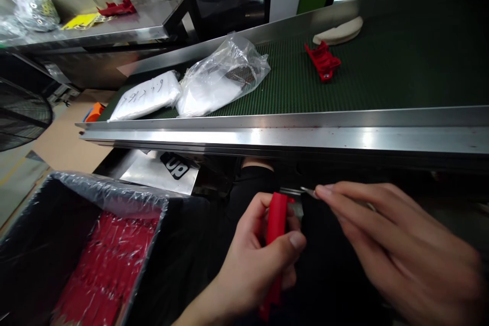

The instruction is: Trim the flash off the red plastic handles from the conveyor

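My left hand (256,254) is wrapped round a long red plastic part (277,219), held roughly upright over my lap. A small red tab sticks out near its top right. To the right, my right hand (385,234) pinches a slim pointed metal tool (309,192), its tip directed at the red part but apart from it. Fingers cover most of the tool, so its exact kind does not show. The right hand is slightly blurred.
Ahead runs a green conveyor belt (282,97) with a metal rim, carrying white bagged packs (147,94), a red moulded piece (324,61) and a pale curved piece (338,31). At lower left stands a plastic-lined bin (164,209) of red parts (110,260). A fan (23,114) is far left.
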`<action>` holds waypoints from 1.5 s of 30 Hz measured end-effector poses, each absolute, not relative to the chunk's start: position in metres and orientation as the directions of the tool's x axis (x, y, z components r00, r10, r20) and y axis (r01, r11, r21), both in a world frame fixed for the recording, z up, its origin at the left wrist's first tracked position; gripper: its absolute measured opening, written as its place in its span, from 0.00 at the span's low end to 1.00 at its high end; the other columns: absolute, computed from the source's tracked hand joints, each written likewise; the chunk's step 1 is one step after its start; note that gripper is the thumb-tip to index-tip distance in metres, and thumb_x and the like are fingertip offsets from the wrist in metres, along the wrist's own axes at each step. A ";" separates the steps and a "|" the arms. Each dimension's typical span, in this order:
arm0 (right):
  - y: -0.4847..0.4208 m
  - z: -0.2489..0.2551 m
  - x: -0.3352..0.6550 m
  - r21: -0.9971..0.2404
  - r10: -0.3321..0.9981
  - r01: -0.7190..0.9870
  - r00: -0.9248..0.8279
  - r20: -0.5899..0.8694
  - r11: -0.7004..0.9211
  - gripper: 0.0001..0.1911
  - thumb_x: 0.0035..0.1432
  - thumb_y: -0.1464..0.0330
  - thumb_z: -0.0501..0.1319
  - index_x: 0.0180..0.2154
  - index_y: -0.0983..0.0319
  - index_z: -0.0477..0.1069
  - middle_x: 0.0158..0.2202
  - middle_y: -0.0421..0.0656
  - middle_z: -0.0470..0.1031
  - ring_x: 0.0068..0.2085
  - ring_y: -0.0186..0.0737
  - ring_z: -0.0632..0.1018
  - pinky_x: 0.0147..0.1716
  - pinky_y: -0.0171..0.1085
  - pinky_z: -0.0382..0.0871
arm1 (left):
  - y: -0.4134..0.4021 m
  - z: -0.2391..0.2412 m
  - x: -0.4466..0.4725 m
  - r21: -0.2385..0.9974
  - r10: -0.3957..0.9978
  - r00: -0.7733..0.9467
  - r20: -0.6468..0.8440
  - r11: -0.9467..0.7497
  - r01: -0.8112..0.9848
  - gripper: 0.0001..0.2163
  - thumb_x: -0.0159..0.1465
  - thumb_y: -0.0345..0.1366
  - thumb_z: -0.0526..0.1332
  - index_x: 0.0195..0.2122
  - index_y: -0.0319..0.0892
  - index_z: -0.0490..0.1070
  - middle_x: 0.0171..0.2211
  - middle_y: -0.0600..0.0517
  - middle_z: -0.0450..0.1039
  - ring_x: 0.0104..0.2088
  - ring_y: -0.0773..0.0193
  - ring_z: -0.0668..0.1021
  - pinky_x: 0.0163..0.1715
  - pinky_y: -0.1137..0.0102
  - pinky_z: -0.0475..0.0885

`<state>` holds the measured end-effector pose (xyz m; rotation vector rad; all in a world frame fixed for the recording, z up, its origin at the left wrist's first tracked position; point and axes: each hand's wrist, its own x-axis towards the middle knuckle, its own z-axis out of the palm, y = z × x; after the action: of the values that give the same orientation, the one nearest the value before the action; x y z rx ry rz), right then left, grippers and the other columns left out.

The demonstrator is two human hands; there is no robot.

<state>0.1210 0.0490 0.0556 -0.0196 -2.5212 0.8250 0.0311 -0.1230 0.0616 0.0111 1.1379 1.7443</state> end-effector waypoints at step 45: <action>0.041 0.050 0.124 -0.324 -0.006 -0.217 -0.839 0.544 0.921 0.19 0.62 0.81 0.56 0.52 0.62 0.71 0.48 0.49 0.72 0.46 0.49 0.72 0.40 0.47 0.66 | -0.119 0.033 0.044 0.267 0.942 -0.327 -0.078 -0.296 -0.917 0.10 0.68 0.39 0.49 0.47 0.44 0.64 0.31 0.50 0.69 0.17 0.72 0.72 0.15 0.79 0.68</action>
<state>0.1238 0.0413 0.0496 0.1592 -2.5230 0.5094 0.0444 -0.1187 0.0335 0.1097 0.3098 1.8800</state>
